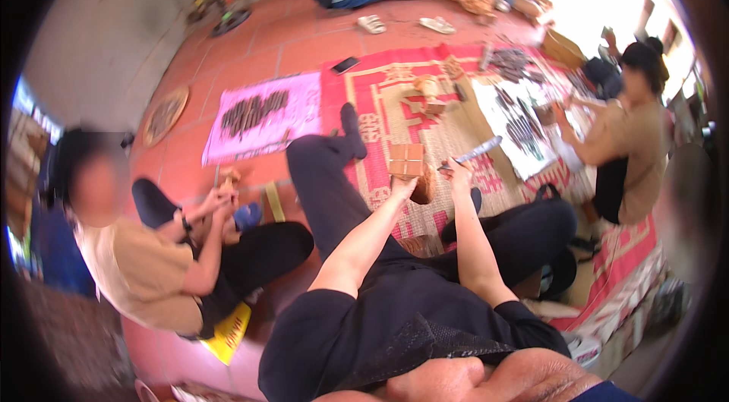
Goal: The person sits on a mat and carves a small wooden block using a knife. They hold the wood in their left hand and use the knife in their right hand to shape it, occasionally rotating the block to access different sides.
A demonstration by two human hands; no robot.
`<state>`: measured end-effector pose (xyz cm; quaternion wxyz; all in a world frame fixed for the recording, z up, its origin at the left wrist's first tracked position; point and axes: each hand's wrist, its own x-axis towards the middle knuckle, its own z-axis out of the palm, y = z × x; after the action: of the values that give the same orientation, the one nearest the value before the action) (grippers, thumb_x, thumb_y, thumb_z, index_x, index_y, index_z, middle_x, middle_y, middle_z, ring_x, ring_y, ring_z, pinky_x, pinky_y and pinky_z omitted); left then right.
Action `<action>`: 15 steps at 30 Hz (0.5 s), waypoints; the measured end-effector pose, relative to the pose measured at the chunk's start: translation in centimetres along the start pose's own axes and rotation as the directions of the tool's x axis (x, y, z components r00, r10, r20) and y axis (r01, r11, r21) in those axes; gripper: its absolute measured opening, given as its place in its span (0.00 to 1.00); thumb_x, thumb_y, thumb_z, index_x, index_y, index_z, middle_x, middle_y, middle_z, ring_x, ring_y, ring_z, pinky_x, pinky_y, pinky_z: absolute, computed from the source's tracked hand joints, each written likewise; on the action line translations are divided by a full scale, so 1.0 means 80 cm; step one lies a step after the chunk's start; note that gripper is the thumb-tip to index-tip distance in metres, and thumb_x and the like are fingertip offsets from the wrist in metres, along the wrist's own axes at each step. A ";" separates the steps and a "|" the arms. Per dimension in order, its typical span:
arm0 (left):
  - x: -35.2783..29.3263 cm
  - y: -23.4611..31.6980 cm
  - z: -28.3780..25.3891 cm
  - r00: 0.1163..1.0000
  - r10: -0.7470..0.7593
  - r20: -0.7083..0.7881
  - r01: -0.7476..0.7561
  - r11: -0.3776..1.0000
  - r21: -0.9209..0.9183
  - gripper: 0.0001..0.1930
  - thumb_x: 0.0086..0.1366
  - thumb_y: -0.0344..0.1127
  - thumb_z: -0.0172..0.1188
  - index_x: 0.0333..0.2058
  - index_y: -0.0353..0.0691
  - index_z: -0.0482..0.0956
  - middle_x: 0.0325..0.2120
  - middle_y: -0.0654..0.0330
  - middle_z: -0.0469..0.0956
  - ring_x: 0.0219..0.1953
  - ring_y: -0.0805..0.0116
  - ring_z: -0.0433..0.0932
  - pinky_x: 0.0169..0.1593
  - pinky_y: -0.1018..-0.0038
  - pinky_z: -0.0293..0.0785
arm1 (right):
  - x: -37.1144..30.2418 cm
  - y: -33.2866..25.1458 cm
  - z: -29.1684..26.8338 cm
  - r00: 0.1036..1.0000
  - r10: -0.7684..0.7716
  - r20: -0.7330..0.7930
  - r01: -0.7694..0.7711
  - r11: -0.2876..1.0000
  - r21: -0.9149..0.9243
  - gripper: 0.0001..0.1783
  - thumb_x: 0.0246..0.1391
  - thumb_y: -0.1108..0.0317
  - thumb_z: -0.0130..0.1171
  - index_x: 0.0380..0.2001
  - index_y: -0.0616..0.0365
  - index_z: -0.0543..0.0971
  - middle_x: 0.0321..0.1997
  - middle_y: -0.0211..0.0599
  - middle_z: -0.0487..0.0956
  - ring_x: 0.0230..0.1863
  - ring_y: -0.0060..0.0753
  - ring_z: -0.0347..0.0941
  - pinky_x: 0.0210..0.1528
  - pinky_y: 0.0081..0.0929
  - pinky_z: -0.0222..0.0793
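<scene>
A squared reddish-brown wooden block (pixel 406 155) with crossing lines on its top face is held up in front of me. My left hand (pixel 403 188) is closed around its near side. Just to the right, my right hand (pixel 458 173) is closed on a grey-blue marker pen (pixel 480 149). Its dark tip points left toward the block, apart from it as far as I can tell. Below the block, between my hands, shows a darker brown wooden piece (pixel 422 188); whether it joins the block is unclear.
Under me lies a red and beige patterned mat (pixel 380 117). Ahead stands a carved wooden piece (pixel 427 89). Tools cover a white sheet (pixel 531 163) right and a pink cloth (pixel 228 151) left. A phone (pixel 345 65) lies at the mat's edge. People sit on both sides and farther back.
</scene>
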<state>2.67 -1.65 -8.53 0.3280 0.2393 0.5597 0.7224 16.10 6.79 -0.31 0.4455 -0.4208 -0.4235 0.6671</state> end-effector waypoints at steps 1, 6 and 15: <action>0.005 0.006 -0.005 0.999 -0.041 0.035 0.042 0.998 -0.039 0.24 0.52 0.27 0.70 0.47 0.39 0.71 0.44 0.62 0.77 0.44 0.70 0.77 0.45 0.73 0.75 | 0.001 0.003 -0.001 1.000 0.004 -0.001 -0.004 1.000 0.008 0.07 0.55 0.69 0.58 0.38 0.56 0.75 0.31 0.36 0.82 0.22 0.24 0.77 0.20 0.18 0.66; 0.013 0.057 0.046 0.992 0.089 0.091 -0.092 0.995 0.024 0.24 0.49 0.34 0.73 0.44 0.42 0.74 0.40 0.65 0.76 0.40 0.72 0.75 0.44 0.71 0.73 | 0.022 0.010 -0.038 0.986 -0.041 -0.159 0.050 0.997 0.053 0.07 0.55 0.66 0.57 0.37 0.54 0.77 0.30 0.31 0.81 0.21 0.20 0.74 0.23 0.16 0.67; 0.045 0.020 0.042 0.958 0.077 0.277 -0.125 0.979 0.159 0.24 0.53 0.27 0.68 0.49 0.41 0.70 0.42 0.63 0.74 0.41 0.73 0.75 0.42 0.75 0.75 | 0.005 -0.016 -0.015 0.980 -0.011 -0.200 0.029 0.996 0.084 0.07 0.53 0.69 0.58 0.35 0.58 0.79 0.28 0.31 0.81 0.22 0.20 0.75 0.25 0.17 0.68</action>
<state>2.29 2.96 -6.18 0.3415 0.3917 0.5579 0.6471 17.43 7.69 0.44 0.5102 -0.4616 -0.3517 0.6348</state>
